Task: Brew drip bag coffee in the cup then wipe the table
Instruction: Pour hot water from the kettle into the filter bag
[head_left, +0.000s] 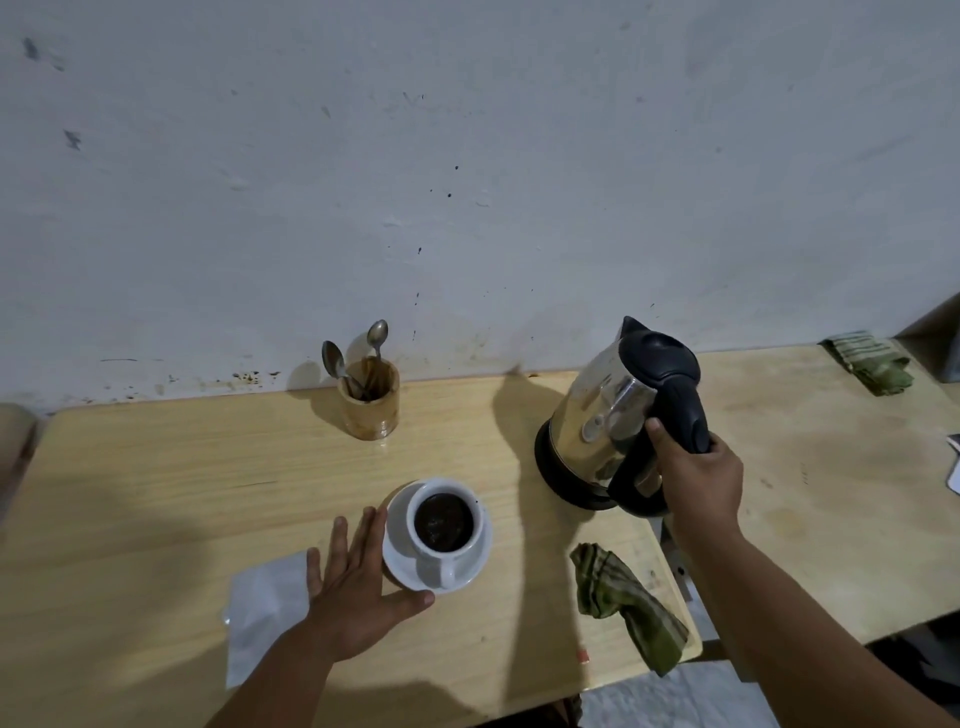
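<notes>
You are gripping the black handle of the electric kettle (618, 410) with your right hand (698, 480), fingers wrapped tight around it, and the kettle is tilting away from you with its base at or just off the wooden table (156, 467); I cannot tell which. Your left hand (353, 577) is lying flat and spread on the table, thumb and fingertips touching the rim of the saucer (400, 551), and partly covering a white packet (265, 608).

The white cup (447, 525) is sitting on that saucer at about 9 o'clock from the kettle, near but apart. It is looking dark inside; whether that is the drip bag's wet grounds or brewed coffee, I cannot tell.

The step in hand is likely pouring. Do it well by keeping the left hand bracing the saucer, bringing the spout over the cup's centre before tipping, and letting a thin, slow stream fall so nothing is spilling over the rim.

The kettle's long axis is running from base to lid, leaning toward 12 o'clock, with the spout pointing to about 11 o'clock, toward the wall and away from the cup; you will be needing to swing it round toward 9. The cup's handle is pointing to 6 o'clock, toward you.

A green striped cloth (628, 603) is waiting at 6 o'clock from the kettle for wiping.
</notes>
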